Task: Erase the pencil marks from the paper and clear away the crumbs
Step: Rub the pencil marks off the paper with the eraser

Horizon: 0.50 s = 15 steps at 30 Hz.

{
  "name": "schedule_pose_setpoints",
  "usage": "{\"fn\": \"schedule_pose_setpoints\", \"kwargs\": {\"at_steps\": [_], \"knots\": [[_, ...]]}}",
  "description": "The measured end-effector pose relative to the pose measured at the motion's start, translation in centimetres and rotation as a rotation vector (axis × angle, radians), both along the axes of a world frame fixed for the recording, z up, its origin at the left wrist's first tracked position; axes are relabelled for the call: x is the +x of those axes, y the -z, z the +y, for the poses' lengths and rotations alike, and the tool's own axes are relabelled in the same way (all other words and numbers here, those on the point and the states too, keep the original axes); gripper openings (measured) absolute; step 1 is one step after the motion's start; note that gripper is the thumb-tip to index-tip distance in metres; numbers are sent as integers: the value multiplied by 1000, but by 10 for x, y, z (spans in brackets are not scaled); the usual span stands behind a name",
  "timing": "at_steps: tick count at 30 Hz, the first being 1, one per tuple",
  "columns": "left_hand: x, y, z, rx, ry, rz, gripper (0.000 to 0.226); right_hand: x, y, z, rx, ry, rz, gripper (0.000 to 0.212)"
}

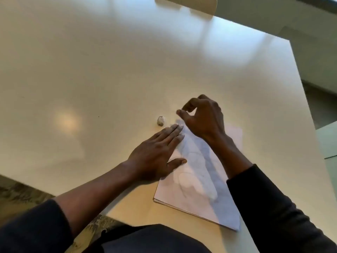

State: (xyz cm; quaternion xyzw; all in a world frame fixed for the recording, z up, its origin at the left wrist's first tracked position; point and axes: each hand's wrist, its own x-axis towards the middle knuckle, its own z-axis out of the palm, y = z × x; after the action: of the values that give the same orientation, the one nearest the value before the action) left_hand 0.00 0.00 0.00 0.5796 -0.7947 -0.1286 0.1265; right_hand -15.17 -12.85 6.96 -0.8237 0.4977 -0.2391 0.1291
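A white sheet of paper [198, 185] lies on the pale table [109, 70] in front of me, with faint grey pencil marks across it. My left hand [156, 152] rests flat on the paper's left edge, fingers spread. My right hand [202, 117] hovers over the paper's far corner, fingers curled, thumb and forefinger close together; nothing shows between them. A small grey-white eraser [160, 121] stands on the table just left of the paper's far corner, apart from both hands. No crumbs are distinguishable.
The table's right edge [306, 110] runs close beside the paper, with floor beyond. A chair back [187, 4] stands at the table's far side. The table's near edge is by my lap, patterned carpet [21, 194] below at left.
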Motion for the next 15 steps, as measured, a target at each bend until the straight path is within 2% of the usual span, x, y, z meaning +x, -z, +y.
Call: {"fn": "schedule_pose_setpoints", "kwargs": {"at_steps": [6, 15], "knots": [[-4, -2, 1, 109, -18, -8, 84, 51, 2, -7, 171, -39, 267, 41], [2, -3, 3, 123, -23, 9, 84, 69, 12, -7, 133, -8, 347, 48]]}}
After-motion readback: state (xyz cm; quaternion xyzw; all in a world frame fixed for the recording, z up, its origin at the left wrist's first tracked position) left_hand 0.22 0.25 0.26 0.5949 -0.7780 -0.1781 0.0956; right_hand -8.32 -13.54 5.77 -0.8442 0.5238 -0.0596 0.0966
